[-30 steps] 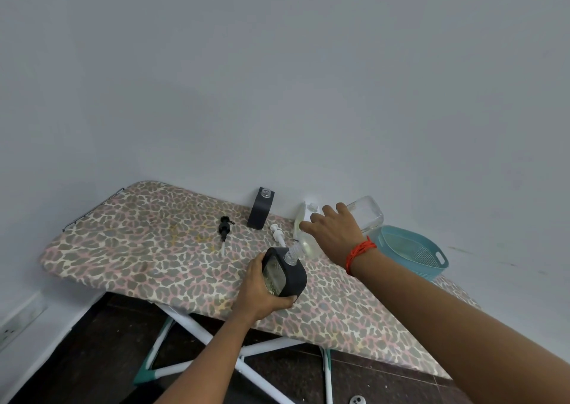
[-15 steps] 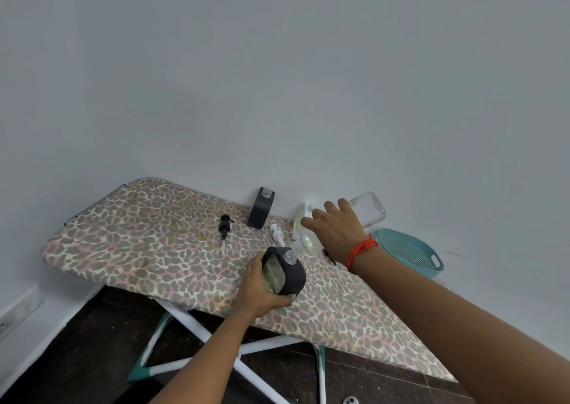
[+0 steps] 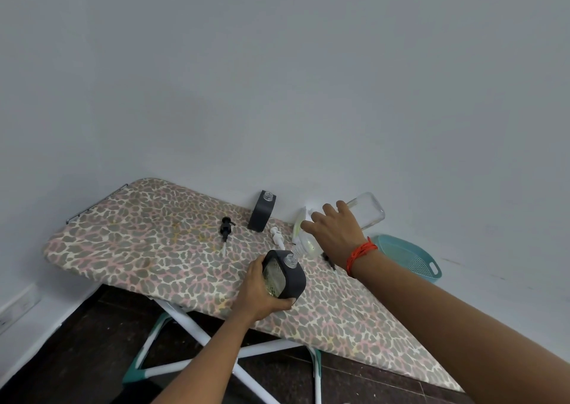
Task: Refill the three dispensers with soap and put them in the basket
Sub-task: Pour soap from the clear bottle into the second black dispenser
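While the left hand (image 3: 259, 292) is gripping a dispenser (image 3: 296, 280) near the board's (image 3: 154, 249) front edge, the right hand (image 3: 336, 234) is gripping a bottle (image 3: 367, 209) and tipping it toward the dispenser, the basket (image 3: 430, 275) holding none yet.

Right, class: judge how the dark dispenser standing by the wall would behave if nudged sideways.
The dark dispenser stands upright and narrow on the ironing board, so it would probably tip rather than slide. Its neck is open, pump off, so any contents might spill. It looks rigid.
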